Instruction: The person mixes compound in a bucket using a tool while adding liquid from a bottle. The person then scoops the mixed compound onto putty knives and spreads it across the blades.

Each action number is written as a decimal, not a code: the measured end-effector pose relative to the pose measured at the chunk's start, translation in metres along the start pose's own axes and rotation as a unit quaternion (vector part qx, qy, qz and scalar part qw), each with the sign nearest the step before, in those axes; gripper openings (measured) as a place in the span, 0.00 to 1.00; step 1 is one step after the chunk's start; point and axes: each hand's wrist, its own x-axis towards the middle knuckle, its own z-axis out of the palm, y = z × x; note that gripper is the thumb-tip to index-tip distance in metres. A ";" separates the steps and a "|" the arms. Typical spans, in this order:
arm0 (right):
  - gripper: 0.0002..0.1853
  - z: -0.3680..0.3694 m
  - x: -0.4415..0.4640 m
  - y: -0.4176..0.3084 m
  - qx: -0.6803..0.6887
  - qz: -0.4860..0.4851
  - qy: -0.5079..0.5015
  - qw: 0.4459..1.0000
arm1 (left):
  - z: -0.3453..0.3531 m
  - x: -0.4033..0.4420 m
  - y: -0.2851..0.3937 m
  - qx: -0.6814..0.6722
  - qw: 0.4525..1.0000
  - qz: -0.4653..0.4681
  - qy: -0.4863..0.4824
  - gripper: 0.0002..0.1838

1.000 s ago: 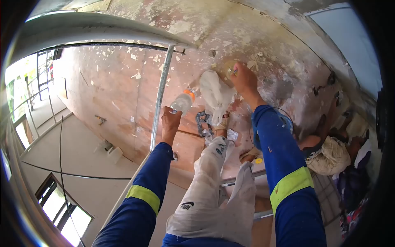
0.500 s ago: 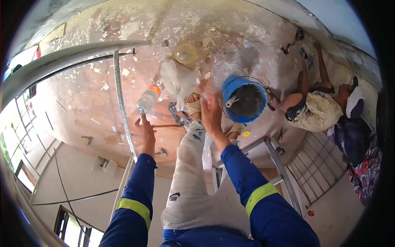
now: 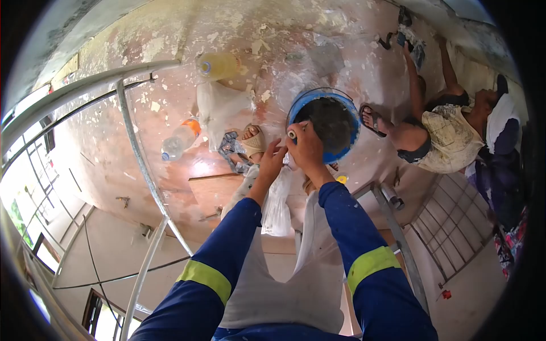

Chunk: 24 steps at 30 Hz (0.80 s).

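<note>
The blue bucket [image 3: 354,136] stands on the floor in front of me, with dark grey contents in it. At its near left rim, my right hand [image 3: 307,149] is closed around a pale, round-ended handle [image 3: 292,134]; the tool's other end is hidden. My left hand [image 3: 271,166] is just left of it, fingers slightly bent and apart, with nothing visible in them. Below the hands hangs a clear plastic bag [image 3: 277,207]. My sandalled foot [image 3: 252,141] is at the left, beside a crumpled patterned cloth [image 3: 230,149].
A clear bottle with an orange label [image 3: 181,139], a yellowish bottle [image 3: 220,66] and a whitish sack [image 3: 219,108] lie on the flaking floor. Metal frame bars [image 3: 133,133] rise at left. Another person [image 3: 449,139] is right of the bucket, one foot near it.
My right hand has moved to the bucket and taken hold of the handle that leaned inside it. The left hand has come rightward from near the clear bottle. The view has shifted.
</note>
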 end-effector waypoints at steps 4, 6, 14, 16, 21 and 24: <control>0.10 -0.043 -0.001 0.039 0.012 0.064 0.079 0.995 | 0.032 0.015 0.012 -0.031 0.999 0.017 0.020 0.29; 0.12 -0.065 -0.010 0.072 -0.039 0.081 0.123 0.988 | 0.039 0.022 0.012 -0.054 0.998 0.016 0.036 0.28; 0.15 -0.127 0.030 0.066 -0.510 -0.069 -0.135 0.847 | 0.058 0.048 0.007 -0.121 0.989 0.043 0.077 0.23; 0.15 -0.117 0.038 0.061 -0.591 -0.102 -0.210 0.772 | 0.065 0.062 -0.008 -0.121 0.983 0.085 0.112 0.21; 0.13 -0.082 0.055 0.086 -0.557 -0.130 -0.297 0.765 | 0.073 0.079 -0.008 -0.048 0.977 0.117 0.174 0.25; 0.18 -0.084 0.059 0.097 -0.396 -0.074 -0.256 0.879 | 0.069 0.077 0.030 0.006 0.974 0.123 0.191 0.29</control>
